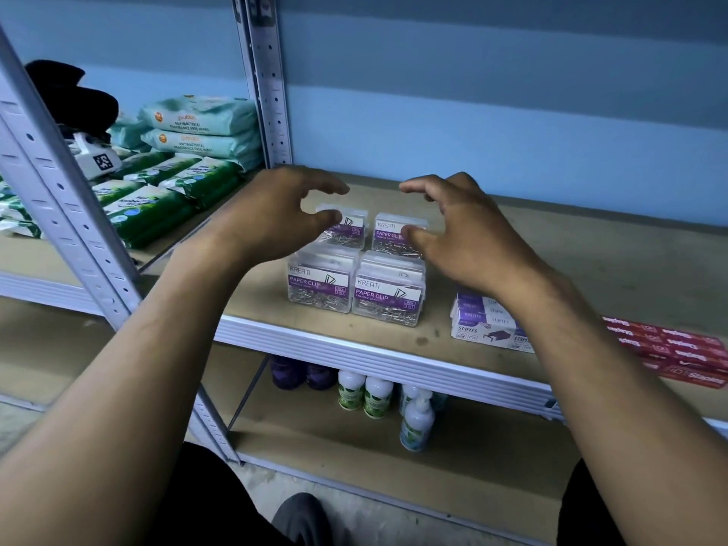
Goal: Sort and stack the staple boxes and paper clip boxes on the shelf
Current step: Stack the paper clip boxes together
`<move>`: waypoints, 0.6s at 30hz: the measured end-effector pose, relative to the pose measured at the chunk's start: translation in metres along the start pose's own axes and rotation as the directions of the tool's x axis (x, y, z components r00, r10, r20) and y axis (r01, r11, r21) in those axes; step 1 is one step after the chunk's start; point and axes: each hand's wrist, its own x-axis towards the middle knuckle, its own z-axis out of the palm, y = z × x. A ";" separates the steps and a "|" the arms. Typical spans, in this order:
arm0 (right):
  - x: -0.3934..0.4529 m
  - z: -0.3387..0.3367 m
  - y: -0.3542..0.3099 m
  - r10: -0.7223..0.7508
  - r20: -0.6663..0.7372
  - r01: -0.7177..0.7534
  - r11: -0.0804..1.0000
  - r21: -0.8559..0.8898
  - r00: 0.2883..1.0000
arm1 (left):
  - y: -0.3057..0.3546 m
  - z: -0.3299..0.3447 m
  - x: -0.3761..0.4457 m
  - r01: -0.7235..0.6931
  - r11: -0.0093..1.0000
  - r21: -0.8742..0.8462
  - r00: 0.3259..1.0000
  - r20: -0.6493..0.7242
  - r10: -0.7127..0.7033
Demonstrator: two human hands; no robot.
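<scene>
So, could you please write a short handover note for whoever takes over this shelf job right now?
Left hand and right hand: both hover with curled fingers over the rear clear plastic paper clip boxes, holding nothing.
Done: paper clip boxes grouped in stacks mid wooden shelf; white-and-purple staple boxes stacked to their right; red staple boxes piled further right.
Left: straighten the rear stacks, tidy the red pile.

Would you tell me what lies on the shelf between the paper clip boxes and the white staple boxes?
Nothing: in the head view, bare shelf board separates the paper clip boxes from the white staple boxes.
</scene>
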 end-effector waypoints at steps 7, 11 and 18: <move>0.012 0.009 0.007 0.050 0.048 -0.050 0.999 0.012 0.998 | -0.011 0.011 0.017 0.027 0.999 0.038 0.999 0.026 -0.028; 0.016 0.014 0.007 0.058 0.067 -0.058 0.998 0.001 0.996 | -0.013 0.016 0.021 0.058 0.997 0.055 0.995 0.074 -0.062; 0.020 0.017 0.004 0.069 0.085 -0.072 0.997 0.040 0.994 | -0.014 0.021 0.026 0.097 0.995 0.006 0.992 0.075 -0.097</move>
